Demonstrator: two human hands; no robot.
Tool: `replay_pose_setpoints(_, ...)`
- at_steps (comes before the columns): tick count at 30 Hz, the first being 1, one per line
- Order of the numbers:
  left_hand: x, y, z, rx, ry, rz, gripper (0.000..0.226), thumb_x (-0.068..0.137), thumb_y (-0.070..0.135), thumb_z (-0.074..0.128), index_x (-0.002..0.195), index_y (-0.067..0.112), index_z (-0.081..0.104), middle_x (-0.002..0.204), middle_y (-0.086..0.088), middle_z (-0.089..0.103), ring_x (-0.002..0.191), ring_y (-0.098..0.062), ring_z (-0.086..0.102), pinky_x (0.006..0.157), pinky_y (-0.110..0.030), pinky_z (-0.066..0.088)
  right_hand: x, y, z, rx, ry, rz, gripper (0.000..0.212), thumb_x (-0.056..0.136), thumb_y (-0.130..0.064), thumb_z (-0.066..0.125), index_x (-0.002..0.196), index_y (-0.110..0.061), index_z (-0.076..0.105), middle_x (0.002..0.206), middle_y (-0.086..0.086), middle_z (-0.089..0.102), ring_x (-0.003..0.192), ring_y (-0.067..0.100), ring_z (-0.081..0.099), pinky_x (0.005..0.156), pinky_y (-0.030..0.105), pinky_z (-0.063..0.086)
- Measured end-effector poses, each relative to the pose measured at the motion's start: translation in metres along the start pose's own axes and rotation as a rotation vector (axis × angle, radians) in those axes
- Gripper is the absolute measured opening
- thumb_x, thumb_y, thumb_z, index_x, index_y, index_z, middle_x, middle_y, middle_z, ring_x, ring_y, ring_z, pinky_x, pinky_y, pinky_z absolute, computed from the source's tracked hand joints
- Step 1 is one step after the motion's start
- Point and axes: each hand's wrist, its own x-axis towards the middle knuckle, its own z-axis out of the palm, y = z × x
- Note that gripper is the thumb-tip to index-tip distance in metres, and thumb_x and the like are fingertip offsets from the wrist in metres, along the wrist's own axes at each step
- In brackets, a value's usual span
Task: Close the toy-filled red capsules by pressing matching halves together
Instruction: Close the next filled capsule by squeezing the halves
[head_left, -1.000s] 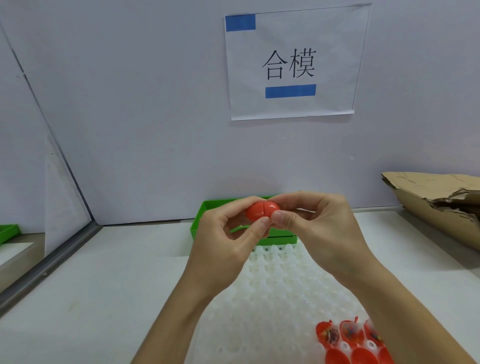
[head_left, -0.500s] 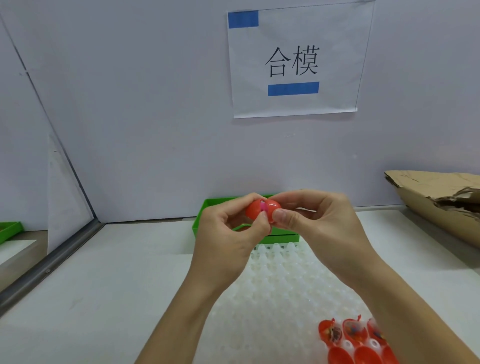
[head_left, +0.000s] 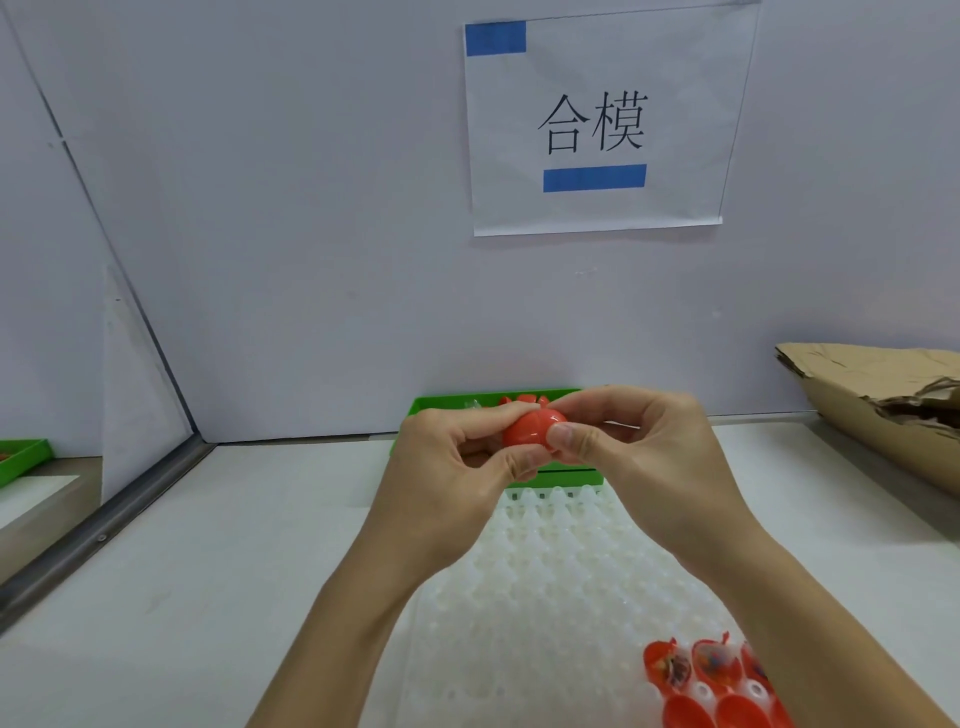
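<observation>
Far left there's a green tray (head_left: 21, 460) at the frame edge, nothing to do w/ this step as far as you can see. Moving in, your left hand (head_left: 452, 483) has thumb and fingers curled round the red capsule (head_left: 532, 428), pinching its left side; the capsule sits up off the table, between both hands, in front of the green bin (head_left: 457, 402). No gap shows between the halves on the visible side, so it's prob. shut or nearly so, though your fingers cover much of the seam and you can't be sure. Your right hand (head_left: 644, 452) pinches the capsule's right side, thumb tip on its front. Behind, the bin holds a few red pieces – closed ones or halves, can't tell. Below your hands the white dimpled tray (head_left: 545, 587) has most pockets bare. At lower right the open filled halves (head_left: 691, 662) sit in tray pockets w/ toys inside, and more red shells (head_left: 722, 712) just below them – those are left to do. Far right, a cardboard box (head_left: 883, 395) rests on the table. So: one capsule about done, several to go.
</observation>
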Motion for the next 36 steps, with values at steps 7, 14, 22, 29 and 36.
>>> replay_pose_setpoints(7,0.001,0.000,0.005,-0.005,0.035,-0.003,0.030,0.084,0.014,0.074,0.114,0.011,0.074,0.091,0.000,0.077,0.079,-0.013,0.074,0.075,-0.023,0.059,-0.001,-0.001,-0.002,0.018,-0.006,-0.025,0.014,0.076,-0.016,0.080,0.089,-0.018,0.077,0.083,-0.005,0.078,0.080,0.012,0.075,0.073,0.018,0.058)
replay_pose_setpoints(14,0.001,0.002,0.004,-0.033,0.021,-0.009,0.029,0.085,0.007,0.073,0.114,0.011,0.074,0.092,0.000,0.077,0.080,-0.013,0.074,0.075,-0.021,0.058,-0.001,-0.002,-0.001,0.048,0.004,-0.041,0.014,0.077,-0.009,0.079,0.088,-0.018,0.077,0.082,-0.005,0.078,0.078,0.011,0.075,0.070,0.016,0.056)
replay_pose_setpoints(22,0.002,-0.002,0.005,0.019,0.044,0.011,0.027,0.083,0.005,0.075,0.108,0.016,0.076,0.086,0.004,0.076,0.077,-0.011,0.073,0.071,-0.020,0.058,-0.002,-0.003,0.002,0.008,0.022,-0.055,0.019,0.077,-0.006,0.080,0.086,-0.023,0.077,0.083,-0.007,0.078,0.080,0.010,0.075,0.072,0.016,0.057)
replay_pose_setpoints(29,0.001,-0.002,0.006,0.092,0.059,0.025,0.028,0.086,-0.001,0.071,0.107,0.016,0.077,0.080,0.012,0.072,0.073,-0.004,0.069,0.063,-0.014,0.054,-0.003,-0.004,0.007,0.031,-0.004,-0.092,0.023,0.076,0.002,0.079,0.076,-0.021,0.077,0.078,0.000,0.077,0.076,0.015,0.075,0.071,0.020,0.059)
replay_pose_setpoints(36,0.000,0.003,0.006,0.098,0.043,0.056,0.022,0.086,0.015,0.074,0.107,0.017,0.077,0.083,0.006,0.074,0.076,-0.014,0.071,0.074,-0.034,0.061,-0.002,-0.001,0.007,0.031,0.016,-0.070,0.025,0.082,0.004,0.075,0.077,-0.021,0.072,0.080,-0.002,0.077,0.076,0.016,0.076,0.072,0.023,0.060)
